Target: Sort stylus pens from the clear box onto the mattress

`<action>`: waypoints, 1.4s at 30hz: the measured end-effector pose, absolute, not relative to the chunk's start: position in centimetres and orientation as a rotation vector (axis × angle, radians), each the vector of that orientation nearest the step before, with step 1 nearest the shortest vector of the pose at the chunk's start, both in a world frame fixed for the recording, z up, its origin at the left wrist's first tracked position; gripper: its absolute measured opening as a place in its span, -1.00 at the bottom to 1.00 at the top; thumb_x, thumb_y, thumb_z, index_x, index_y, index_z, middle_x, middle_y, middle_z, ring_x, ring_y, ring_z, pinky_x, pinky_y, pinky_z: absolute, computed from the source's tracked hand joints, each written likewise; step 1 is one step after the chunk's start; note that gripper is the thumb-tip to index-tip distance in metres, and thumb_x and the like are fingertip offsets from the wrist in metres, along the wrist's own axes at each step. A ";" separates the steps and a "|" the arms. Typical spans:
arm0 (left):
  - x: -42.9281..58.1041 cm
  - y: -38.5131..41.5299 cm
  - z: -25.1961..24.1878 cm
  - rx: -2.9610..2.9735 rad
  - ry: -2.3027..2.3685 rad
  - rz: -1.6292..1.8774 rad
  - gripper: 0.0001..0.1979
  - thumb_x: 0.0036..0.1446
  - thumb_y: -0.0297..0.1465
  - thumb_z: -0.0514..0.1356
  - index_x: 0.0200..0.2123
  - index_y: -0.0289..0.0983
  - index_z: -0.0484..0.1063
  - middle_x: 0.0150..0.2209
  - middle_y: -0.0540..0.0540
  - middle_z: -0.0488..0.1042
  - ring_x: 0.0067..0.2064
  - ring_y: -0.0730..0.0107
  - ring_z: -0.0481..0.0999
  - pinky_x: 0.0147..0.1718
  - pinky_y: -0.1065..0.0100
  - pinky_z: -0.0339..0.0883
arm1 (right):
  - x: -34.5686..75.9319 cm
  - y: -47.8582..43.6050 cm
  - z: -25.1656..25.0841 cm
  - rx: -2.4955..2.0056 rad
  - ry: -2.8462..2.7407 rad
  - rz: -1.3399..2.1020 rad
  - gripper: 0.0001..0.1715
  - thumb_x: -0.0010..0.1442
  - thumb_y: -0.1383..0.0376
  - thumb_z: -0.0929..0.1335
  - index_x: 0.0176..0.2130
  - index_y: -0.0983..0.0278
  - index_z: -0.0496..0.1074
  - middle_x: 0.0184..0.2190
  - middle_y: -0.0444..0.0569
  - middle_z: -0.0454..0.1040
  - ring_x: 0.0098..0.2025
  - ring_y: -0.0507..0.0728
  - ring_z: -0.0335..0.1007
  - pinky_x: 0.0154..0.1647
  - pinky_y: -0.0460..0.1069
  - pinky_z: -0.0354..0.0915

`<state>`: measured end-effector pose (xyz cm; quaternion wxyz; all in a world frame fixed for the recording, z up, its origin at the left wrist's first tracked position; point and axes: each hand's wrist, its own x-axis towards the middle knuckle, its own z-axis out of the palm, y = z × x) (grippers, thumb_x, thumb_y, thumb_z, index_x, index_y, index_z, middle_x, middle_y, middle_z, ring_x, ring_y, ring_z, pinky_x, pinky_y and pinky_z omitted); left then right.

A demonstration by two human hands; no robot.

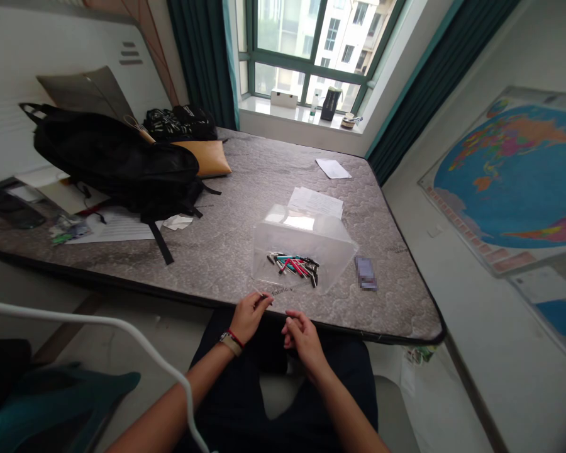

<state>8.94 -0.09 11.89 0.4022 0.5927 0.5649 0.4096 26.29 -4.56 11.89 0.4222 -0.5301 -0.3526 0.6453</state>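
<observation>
A clear plastic box (pixel 306 236) lies tipped on the grey mattress (pixel 245 207) near its front edge. Several coloured pens (pixel 295 265) lie inside the box. My left hand (pixel 249 314) is closed in a pinch on a small dark pen (pixel 263 297) just in front of the box. A watch and a red band sit on that wrist. My right hand (pixel 302 336) hangs over my lap below the mattress edge with its fingers curled; what it holds, if anything, is hidden.
A black backpack (pixel 117 163) and a tan cushion (pixel 207 157) lie at the back left. Papers (pixel 316 202) lie behind the box, and a phone (pixel 366 273) to its right. A white cable (pixel 122 327) crosses the lower left. A world map (pixel 514 176) lies right.
</observation>
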 end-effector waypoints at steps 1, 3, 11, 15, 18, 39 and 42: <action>8.7 1.2 10.8 1.584 1.485 1.046 -0.64 0.22 -0.10 0.09 -0.34 -0.27 0.50 -0.36 -0.09 0.51 -0.33 0.34 0.46 -0.33 0.37 0.30 | 26.8 -4.0 11.5 -1.350 -0.905 1.608 -0.45 0.07 -0.02 0.41 -0.08 0.28 0.35 -0.48 -0.15 0.44 -0.58 -0.04 0.29 -0.59 -0.14 0.27; 8.4 3.6 8.9 1.661 1.538 1.066 -0.63 0.25 -0.12 0.04 -0.35 -0.26 0.46 -0.32 -0.11 0.50 -0.26 0.32 0.47 -0.27 0.35 0.30 | 27.7 -2.6 10.8 -1.381 -0.973 1.595 -0.48 0.07 -0.01 0.39 -0.12 0.30 0.36 -0.49 -0.15 0.44 -0.59 -0.03 0.28 -0.59 -0.13 0.26; 8.8 8.1 3.0 1.690 1.498 0.883 -0.68 0.29 -0.19 -0.02 -0.36 -0.23 0.38 -0.51 -0.01 0.47 -0.43 0.36 0.48 -0.38 0.39 0.23 | 29.2 6.1 7.1 -1.618 -1.398 1.337 -0.65 0.13 0.10 0.29 -0.21 0.31 0.41 -0.53 -0.14 0.44 -0.60 0.01 0.32 -0.55 -0.09 0.24; 8.1 8.7 1.3 1.721 1.566 0.896 -0.68 0.32 -0.21 -0.08 -0.29 -0.22 0.38 -0.46 -0.04 0.48 -0.39 0.33 0.50 -0.38 0.37 0.19 | 28.9 10.1 6.0 -1.761 -1.775 0.994 -0.78 0.15 0.26 0.29 -0.22 0.29 0.45 -0.49 -0.10 0.48 -0.43 0.06 0.42 -0.35 -0.07 0.27; 8.0 8.8 0.2 1.739 1.606 0.914 -0.68 0.34 -0.21 -0.11 -0.22 -0.22 0.37 -0.40 -0.06 0.49 -0.32 0.29 0.51 -0.35 0.35 0.20 | 28.7 12.2 6.0 -1.838 -2.003 0.792 -0.78 0.14 0.32 0.32 -0.18 0.27 0.47 -0.37 -0.05 0.53 -0.30 0.09 0.44 -0.21 -0.07 0.24; 9.3 7.9 -0.9 2.228 1.863 0.723 -0.66 0.36 -0.22 -0.12 -0.19 -0.21 0.40 -0.37 -0.11 0.43 -0.30 0.28 0.41 -0.31 0.32 0.19 | 26.9 17.9 7.4 -1.886 -2.580 0.371 -0.60 0.31 0.39 0.19 0.05 0.16 0.42 -0.05 0.05 0.42 -0.09 0.12 0.41 -0.13 -0.08 0.18; 9.3 7.9 -0.9 2.212 1.878 0.700 -0.64 0.36 -0.22 -0.13 -0.20 -0.22 0.40 -0.36 -0.12 0.44 -0.30 0.27 0.40 -0.31 0.31 0.18 | 26.8 18.3 7.5 -1.831 -2.549 0.454 -0.64 0.29 0.39 0.21 -0.01 0.18 0.46 -0.07 0.05 0.43 -0.08 0.13 0.40 -0.10 -0.07 0.17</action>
